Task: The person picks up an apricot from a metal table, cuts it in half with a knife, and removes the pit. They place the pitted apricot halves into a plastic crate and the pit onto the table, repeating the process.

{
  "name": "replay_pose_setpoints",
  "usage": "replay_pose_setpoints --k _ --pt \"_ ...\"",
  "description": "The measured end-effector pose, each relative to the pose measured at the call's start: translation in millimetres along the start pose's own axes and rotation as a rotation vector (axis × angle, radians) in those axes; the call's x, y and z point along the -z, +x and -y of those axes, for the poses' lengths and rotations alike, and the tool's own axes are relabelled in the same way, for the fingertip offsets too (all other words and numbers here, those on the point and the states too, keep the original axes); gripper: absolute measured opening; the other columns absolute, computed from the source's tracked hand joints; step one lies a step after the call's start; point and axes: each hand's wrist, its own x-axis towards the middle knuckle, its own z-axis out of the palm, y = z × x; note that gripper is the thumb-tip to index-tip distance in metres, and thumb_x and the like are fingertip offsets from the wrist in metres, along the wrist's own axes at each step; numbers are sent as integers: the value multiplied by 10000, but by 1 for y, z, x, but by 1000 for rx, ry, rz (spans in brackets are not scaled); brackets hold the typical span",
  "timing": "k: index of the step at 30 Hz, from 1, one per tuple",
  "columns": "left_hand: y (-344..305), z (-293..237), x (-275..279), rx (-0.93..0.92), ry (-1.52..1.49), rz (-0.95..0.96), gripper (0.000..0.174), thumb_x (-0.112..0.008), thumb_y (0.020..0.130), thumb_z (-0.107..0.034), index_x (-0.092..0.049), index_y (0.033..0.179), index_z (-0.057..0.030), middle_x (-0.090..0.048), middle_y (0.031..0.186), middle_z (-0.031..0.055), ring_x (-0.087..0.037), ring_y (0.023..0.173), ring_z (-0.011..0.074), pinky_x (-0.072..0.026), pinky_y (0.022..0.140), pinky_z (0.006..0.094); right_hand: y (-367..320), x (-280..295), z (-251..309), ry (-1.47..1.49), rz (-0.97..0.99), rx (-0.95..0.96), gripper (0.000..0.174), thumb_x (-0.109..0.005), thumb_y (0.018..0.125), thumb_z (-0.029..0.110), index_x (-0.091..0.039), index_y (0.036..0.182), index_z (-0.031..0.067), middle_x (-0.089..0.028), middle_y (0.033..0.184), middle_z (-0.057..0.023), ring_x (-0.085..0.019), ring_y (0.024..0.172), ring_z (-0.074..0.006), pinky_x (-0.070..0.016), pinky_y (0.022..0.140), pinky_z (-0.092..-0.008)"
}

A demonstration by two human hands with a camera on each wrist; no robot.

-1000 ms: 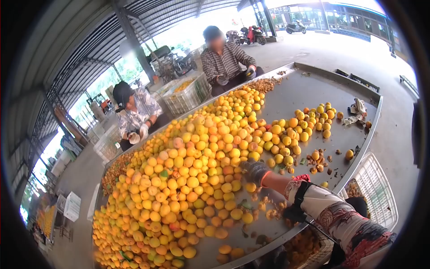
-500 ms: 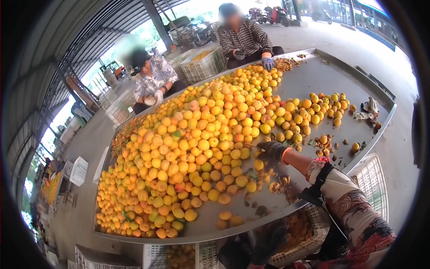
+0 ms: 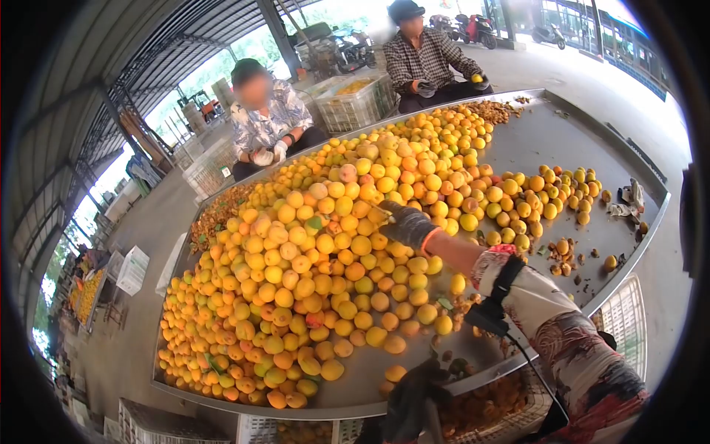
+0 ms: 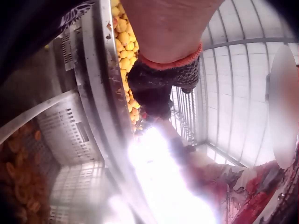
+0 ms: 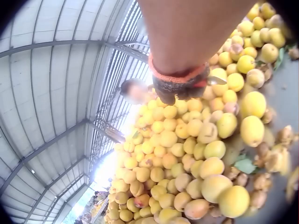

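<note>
Yellow-orange fruits (image 3: 296,251) lie heaped on a metal table (image 3: 577,140). In the head view my right hand (image 3: 405,226), in a dark glove, reaches onto the heap, its fingertips against a fruit. The right wrist view shows this hand (image 5: 180,88) with curled fingers round a small red-handled tool (image 5: 201,84), whose metal end points outward. My left hand (image 3: 410,403), also in a dark glove, is at the table's front edge. In the left wrist view the left hand (image 4: 154,88) is in shadow, and its fingers and anything in them are unclear.
Two seated people, one in a patterned shirt (image 3: 274,122) and one in a checked shirt (image 3: 425,63), work across the table. Crates (image 3: 629,318) stand below its near edge. Fruit scraps (image 3: 566,255) and a crumpled cloth (image 3: 629,200) lie on the right.
My right hand has moved from the heap's lower edge up onto the fruits. The left hand has risen from below to the front edge. The head view has shifted.
</note>
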Motion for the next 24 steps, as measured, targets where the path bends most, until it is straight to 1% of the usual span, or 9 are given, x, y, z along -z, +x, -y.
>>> replay_pose_setpoints --k 3,6,10,12,13,15,19,21,24 --pt "4 9 11 -274 -169 162 352 -493 880 -210 -468 1185 -37 -600 936 93 -609 647 176 -499 520 283 13 -24 -2 -125 -76 27 623 -600 751 283 -340 1287 102 -543 1102 -185 -522 1011 -318 -409 854 -376" --pt "10 14 27 -8 -63 32 436 -446 877 -314 -451 1174 5 -568 1001 136 -582 684 177 -476 611 270 16 -25 -1 -38 -114 -61 614 -607 749 273 -350 1281 104 -541 1107 -182 -524 1007 -319 -407 852 -376" --pt "9 14 27 -222 -243 232 390 -514 866 -161 -428 1230 -53 -542 1116 102 -624 764 171 -513 544 267 -12 -12 3 315 -53 -102 582 -628 737 231 -393 1251 90 -593 896 -107 -576 729 -194 -466 613 -305" --pt "7 2 18 -26 -45 -101 463 -432 881 -365 -451 1173 -7 -566 993 143 -585 686 179 -481 593 280 -37 1 11 593 79 -208 466 -635 727 203 -484 1149 75 -559 731 -29 -502 562 -97 -401 451 -244" --pt "4 0 15 -31 -52 -100 463 -432 881 -365 -451 1173 -7 -566 993 143 -585 686 179 -481 593 280 -51 9 18 586 83 -205 466 -635 727 203 -484 1149 75 -559 731 -29 -502 562 -97 -401 451 -244" --pt "-4 -5 8 -262 -44 -91 483 -436 874 -397 -438 1187 -29 -537 1039 151 -587 694 178 -491 584 298 -86 24 35 741 279 -265 356 -623 718 217 -537 1031 72 -531 656 2 -452 474 -69 -343 385 -230" --pt "2 -9 -10 -407 -107 -144 518 -435 868 -423 -416 1204 -29 -508 1076 151 -586 700 175 -494 624 303 -161 34 73 611 398 -244 194 -583 712 250 -583 784 70 -513 573 7 -451 437 -67 -351 383 -231" --pt "6 -6 -12 -403 -93 -229 542 -438 866 -433 -408 1200 -7 -483 1103 137 -577 766 178 -484 706 294 -194 44 100 543 541 -343 205 -582 713 230 -595 839 70 -511 568 13 -463 469 -67 -363 407 -225" --pt "24 3 -10 -437 -82 -106 547 -457 863 -424 -406 1193 9 -494 1080 120 -557 839 185 -464 765 280 -214 -7 40 623 656 -161 340 -585 755 226 -549 1058 77 -556 679 -8 -510 568 -84 -415 481 -230"
